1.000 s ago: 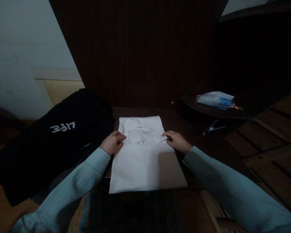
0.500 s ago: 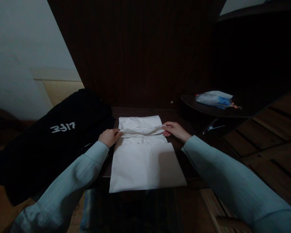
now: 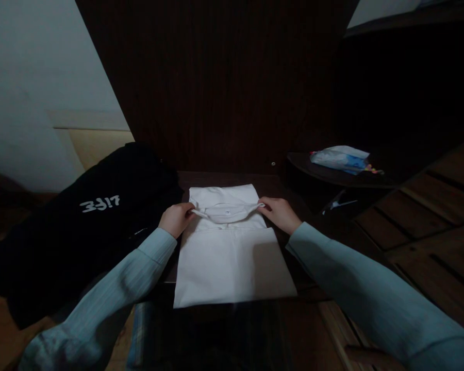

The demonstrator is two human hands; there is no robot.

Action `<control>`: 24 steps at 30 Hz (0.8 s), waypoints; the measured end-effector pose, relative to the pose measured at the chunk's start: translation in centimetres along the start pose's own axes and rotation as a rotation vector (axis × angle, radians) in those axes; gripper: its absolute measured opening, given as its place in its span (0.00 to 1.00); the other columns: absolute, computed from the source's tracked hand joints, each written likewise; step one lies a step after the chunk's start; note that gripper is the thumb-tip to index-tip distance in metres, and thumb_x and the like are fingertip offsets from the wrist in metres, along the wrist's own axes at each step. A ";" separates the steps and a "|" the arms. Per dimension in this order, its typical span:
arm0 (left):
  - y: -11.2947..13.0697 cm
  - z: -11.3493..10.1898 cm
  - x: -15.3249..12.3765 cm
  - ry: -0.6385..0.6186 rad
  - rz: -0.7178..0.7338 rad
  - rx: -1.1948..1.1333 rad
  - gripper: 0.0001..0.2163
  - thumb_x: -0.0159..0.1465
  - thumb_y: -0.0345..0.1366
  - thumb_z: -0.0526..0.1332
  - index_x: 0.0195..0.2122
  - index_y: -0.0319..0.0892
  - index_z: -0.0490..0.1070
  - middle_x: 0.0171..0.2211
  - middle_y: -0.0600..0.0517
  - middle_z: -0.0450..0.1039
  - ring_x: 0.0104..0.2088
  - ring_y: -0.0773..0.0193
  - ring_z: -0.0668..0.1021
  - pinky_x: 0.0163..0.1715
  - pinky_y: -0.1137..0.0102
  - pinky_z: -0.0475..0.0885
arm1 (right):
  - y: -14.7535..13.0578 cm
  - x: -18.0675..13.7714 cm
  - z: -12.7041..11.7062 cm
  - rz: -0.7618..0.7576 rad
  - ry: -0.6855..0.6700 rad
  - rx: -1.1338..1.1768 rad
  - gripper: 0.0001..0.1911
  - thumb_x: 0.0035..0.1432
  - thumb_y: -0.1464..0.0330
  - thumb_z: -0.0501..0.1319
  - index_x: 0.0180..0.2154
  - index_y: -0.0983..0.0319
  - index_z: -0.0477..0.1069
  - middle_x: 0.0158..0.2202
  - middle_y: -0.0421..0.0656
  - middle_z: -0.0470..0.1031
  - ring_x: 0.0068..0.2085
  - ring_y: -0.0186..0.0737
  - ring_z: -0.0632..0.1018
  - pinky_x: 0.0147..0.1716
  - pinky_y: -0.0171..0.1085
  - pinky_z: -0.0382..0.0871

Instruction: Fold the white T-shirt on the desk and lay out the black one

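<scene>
A white folded shirt (image 3: 232, 257) lies flat on a dark wooden table (image 3: 286, 190) in front of me. My left hand (image 3: 175, 218) pinches the left end of the shirt's collar part (image 3: 228, 211), and my right hand (image 3: 279, 212) pinches its right end. The collar part is lifted a little off the rest of the shirt, stretched between both hands. Both arms wear pale blue sleeves.
A black garment with white lettering (image 3: 93, 221) lies heaped at the left of the table. A small dark side table (image 3: 332, 178) at the right carries a white and blue plastic packet (image 3: 342, 157). Wooden slats (image 3: 429, 226) run along the right. A dark panel stands behind.
Both hands went from resting flat on the shirt to pinching the collar part and raising it off the cloth; it now sags slightly between them.
</scene>
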State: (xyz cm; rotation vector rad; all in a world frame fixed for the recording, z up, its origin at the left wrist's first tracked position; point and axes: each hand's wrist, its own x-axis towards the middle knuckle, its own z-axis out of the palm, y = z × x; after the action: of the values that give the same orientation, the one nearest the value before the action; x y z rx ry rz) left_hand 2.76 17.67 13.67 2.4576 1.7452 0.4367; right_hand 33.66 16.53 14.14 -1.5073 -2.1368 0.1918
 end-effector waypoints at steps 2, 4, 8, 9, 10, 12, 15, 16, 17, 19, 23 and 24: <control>0.1 -0.3 0.4 0.026 -0.002 0.033 0.12 0.59 0.41 0.53 0.32 0.41 0.73 0.31 0.47 0.75 0.30 0.61 0.75 0.26 0.73 0.62 | -0.2 0.5 -0.3 -0.026 0.022 -0.026 0.08 0.54 0.67 0.55 0.29 0.63 0.72 0.30 0.44 0.75 0.31 0.36 0.75 0.31 0.31 0.63; 0.1 -0.9 0.9 0.071 -0.009 0.038 0.15 0.60 0.44 0.52 0.31 0.40 0.73 0.30 0.46 0.75 0.29 0.61 0.75 0.25 0.73 0.60 | -0.4 1.2 -0.9 -0.007 0.072 -0.025 0.10 0.55 0.66 0.55 0.29 0.63 0.72 0.28 0.44 0.75 0.30 0.36 0.74 0.30 0.31 0.62; 0.4 -3.1 1.2 0.166 -0.032 -0.060 0.17 0.59 0.45 0.52 0.30 0.38 0.73 0.26 0.48 0.74 0.25 0.64 0.73 0.23 0.74 0.58 | -1.1 2.0 -2.5 0.054 0.189 0.016 0.10 0.55 0.66 0.55 0.28 0.63 0.71 0.24 0.42 0.73 0.26 0.35 0.73 0.27 0.31 0.61; 0.5 -3.7 1.1 0.186 -0.042 -0.094 0.17 0.59 0.46 0.52 0.30 0.38 0.73 0.24 0.49 0.73 0.25 0.64 0.72 0.23 0.74 0.58 | -1.3 1.9 -2.9 0.057 0.209 0.030 0.10 0.55 0.65 0.55 0.28 0.64 0.71 0.23 0.41 0.73 0.25 0.34 0.73 0.27 0.30 0.61; 0.7 -4.4 0.7 0.206 -0.051 -0.126 0.17 0.59 0.46 0.52 0.31 0.38 0.73 0.23 0.49 0.72 0.24 0.65 0.72 0.23 0.75 0.58 | -1.6 1.6 -3.3 0.057 0.222 0.041 0.11 0.54 0.65 0.55 0.28 0.64 0.71 0.22 0.41 0.73 0.25 0.34 0.72 0.27 0.30 0.60; 1.2 -5.4 -0.1 0.235 -0.061 -0.178 0.17 0.59 0.47 0.52 0.32 0.38 0.73 0.22 0.51 0.72 0.23 0.66 0.71 0.23 0.75 0.59 | -2.2 0.7 -4.1 0.055 0.228 0.060 0.12 0.54 0.63 0.55 0.28 0.63 0.71 0.22 0.41 0.72 0.24 0.33 0.71 0.25 0.30 0.60; 1.8 -6.5 -1.9 0.250 -0.063 -0.206 0.17 0.59 0.46 0.51 0.32 0.39 0.73 0.23 0.53 0.72 0.24 0.66 0.72 0.25 0.75 0.61 | -3.1 -1.3 -5.1 0.070 0.236 0.060 0.14 0.55 0.61 0.54 0.28 0.63 0.71 0.22 0.41 0.72 0.24 0.33 0.71 0.25 0.30 0.60; 2.0 -6.7 -2.6 0.252 -0.066 -0.206 0.17 0.59 0.46 0.51 0.32 0.40 0.73 0.23 0.53 0.72 0.25 0.66 0.72 0.26 0.75 0.62 | -3.4 -2.0 -5.3 0.074 0.245 0.051 0.14 0.55 0.60 0.54 0.28 0.63 0.72 0.22 0.41 0.72 0.24 0.33 0.71 0.25 0.30 0.60; 2.2 -6.7 -3.3 0.253 -0.069 -0.206 0.16 0.59 0.46 0.51 0.32 0.40 0.72 0.24 0.53 0.72 0.25 0.66 0.72 0.26 0.75 0.63 | -3.6 -2.7 -5.4 0.075 0.253 0.037 0.14 0.55 0.60 0.54 0.29 0.62 0.72 0.23 0.41 0.73 0.25 0.34 0.71 0.25 0.31 0.61; 2.4 -6.4 -4.7 0.247 -0.068 -0.208 0.16 0.59 0.46 0.51 0.33 0.40 0.72 0.26 0.52 0.73 0.27 0.65 0.72 0.27 0.75 0.64 | -3.8 -4.2 -5.3 0.064 0.245 0.001 0.14 0.55 0.60 0.53 0.29 0.61 0.71 0.25 0.42 0.73 0.26 0.34 0.72 0.26 0.31 0.62; 2.2 -3.8 -7.4 0.063 0.055 -0.183 0.13 0.60 0.42 0.52 0.34 0.41 0.72 0.29 0.51 0.72 0.29 0.65 0.73 0.29 0.74 0.66 | -3.2 -7.0 -3.3 -0.055 0.065 -0.115 0.11 0.57 0.64 0.52 0.30 0.61 0.70 0.28 0.43 0.72 0.30 0.35 0.71 0.30 0.32 0.62; 2.0 -2.9 -8.0 -0.008 0.105 -0.157 0.11 0.59 0.40 0.53 0.34 0.42 0.73 0.29 0.51 0.71 0.29 0.65 0.73 0.30 0.74 0.67 | -3.0 -7.7 -2.6 -0.093 0.004 -0.160 0.10 0.57 0.65 0.53 0.30 0.61 0.70 0.29 0.43 0.71 0.31 0.35 0.71 0.31 0.33 0.62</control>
State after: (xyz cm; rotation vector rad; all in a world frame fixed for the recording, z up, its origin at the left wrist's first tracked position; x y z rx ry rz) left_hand 1.32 9.25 15.55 2.4431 1.5211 0.5506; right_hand 34.30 7.94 15.06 -1.4895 -2.2589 -0.0155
